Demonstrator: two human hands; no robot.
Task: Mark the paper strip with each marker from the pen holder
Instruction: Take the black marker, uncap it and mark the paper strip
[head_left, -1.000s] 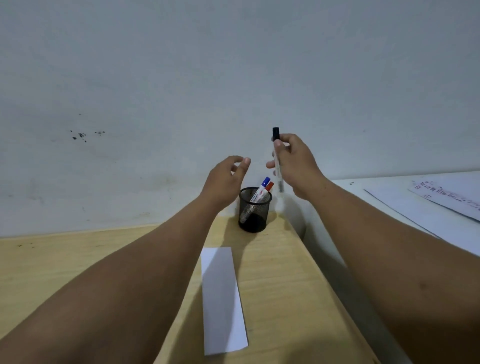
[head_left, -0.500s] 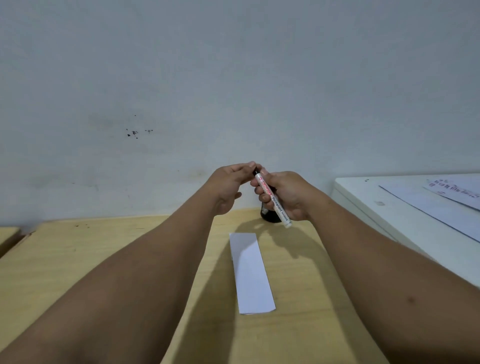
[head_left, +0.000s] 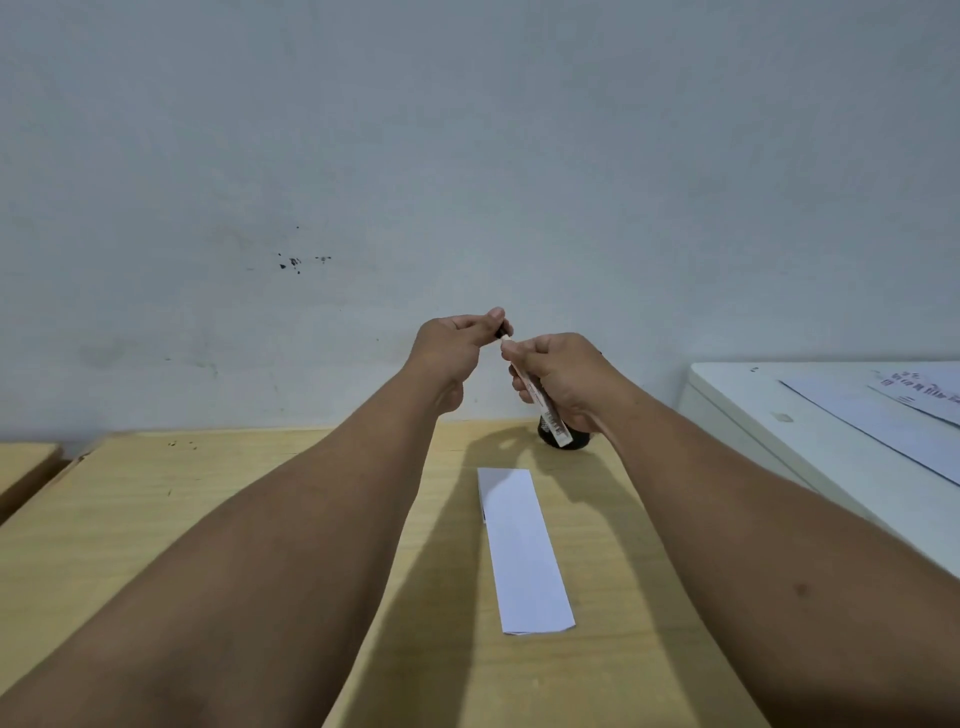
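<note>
My right hand (head_left: 563, 376) grips a white marker (head_left: 543, 408) by its barrel, tilted, with the tip end up and to the left. My left hand (head_left: 452, 351) pinches the marker's black cap (head_left: 502, 331) at that upper end; a short pale piece of the marker shows between cap and barrel. Both hands are held above the wooden table (head_left: 156, 519). The black pen holder (head_left: 582, 440) stands at the table's far edge, mostly hidden behind my right hand. A blank white paper strip (head_left: 524, 551) lies flat on the table, nearer to me than the holder.
A white desk (head_left: 779, 441) adjoins on the right with printed papers (head_left: 883, 410) on it. A plain wall with small dark spots rises right behind the table. A second wooden surface (head_left: 26, 467) shows at the far left edge.
My right hand lifted the marker out of the holder and brought it down in front of me. My left hand took hold of the cap, which now sits slightly apart from the barrel.
</note>
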